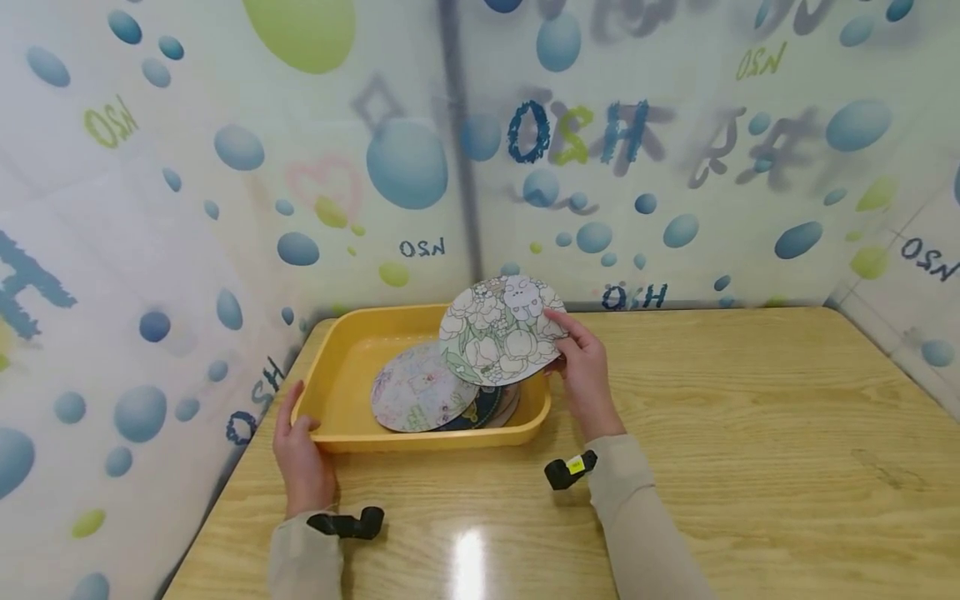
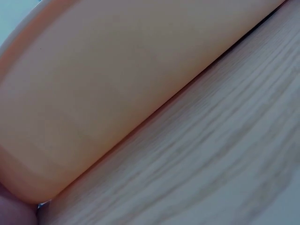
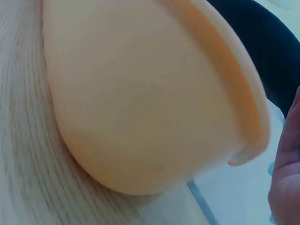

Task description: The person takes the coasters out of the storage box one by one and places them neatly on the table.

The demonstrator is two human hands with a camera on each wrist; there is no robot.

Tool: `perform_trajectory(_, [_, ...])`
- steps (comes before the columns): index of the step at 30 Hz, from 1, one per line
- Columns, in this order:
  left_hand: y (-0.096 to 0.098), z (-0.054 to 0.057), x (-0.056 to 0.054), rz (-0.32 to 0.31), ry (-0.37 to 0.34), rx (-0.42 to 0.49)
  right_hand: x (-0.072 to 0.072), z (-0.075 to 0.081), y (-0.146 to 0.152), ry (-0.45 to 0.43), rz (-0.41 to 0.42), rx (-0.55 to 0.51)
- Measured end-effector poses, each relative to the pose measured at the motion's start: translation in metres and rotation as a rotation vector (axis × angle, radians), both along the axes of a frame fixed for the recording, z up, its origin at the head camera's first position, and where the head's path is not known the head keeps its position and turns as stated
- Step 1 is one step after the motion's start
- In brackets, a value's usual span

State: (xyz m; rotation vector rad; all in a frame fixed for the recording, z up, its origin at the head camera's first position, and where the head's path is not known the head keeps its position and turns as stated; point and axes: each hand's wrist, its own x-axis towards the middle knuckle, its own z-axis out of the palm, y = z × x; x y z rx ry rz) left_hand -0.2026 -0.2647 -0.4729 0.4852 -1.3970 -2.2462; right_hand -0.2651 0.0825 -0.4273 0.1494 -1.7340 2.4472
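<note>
My right hand (image 1: 587,371) pinches a round mouse pad (image 1: 498,333) at its right edge, thumb on the face printed with white flowers and a small white animal. The pad is tilted above the right part of a yellow plastic tray (image 1: 352,443). Its black underside (image 3: 262,44) shows over the tray's wall in the right wrist view. Inside lie a pale pink floral pad (image 1: 416,392), a dark patterned pad (image 1: 482,410) and another partly hidden one. At the tray's front left corner, my left hand (image 1: 303,462) grips the rim with thumb and fingers.
The tray stands on a wood-grain table (image 1: 750,450), near its back left. Behind and at the sides hangs a light sheet (image 1: 675,67) with blue and green spots and lettering. Both wrists carry small black cameras.
</note>
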Motion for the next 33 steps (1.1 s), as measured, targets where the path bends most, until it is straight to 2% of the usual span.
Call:
perform_trajectory(7, [-0.001, 0.0, 0.001, 0.001, -0.014, -0.002, -0.009, -0.013, 0.009, -0.034, -0.005, -0.124])
perform_trajectory(17, [0.001, 0.001, 0.0, 0.0, -0.016, -0.01, -0.013, -0.025, 0.021, -0.085, -0.075, -0.181])
perform_trajectory(24, [0.0, 0.002, 0.0, -0.004, -0.016, 0.001, -0.018, -0.036, 0.03, -0.159, -0.119, -0.292])
perform_trajectory(33, [0.001, 0.003, 0.001, -0.008, -0.008, 0.013, -0.018, -0.05, 0.039, -0.206, -0.159, -0.35])
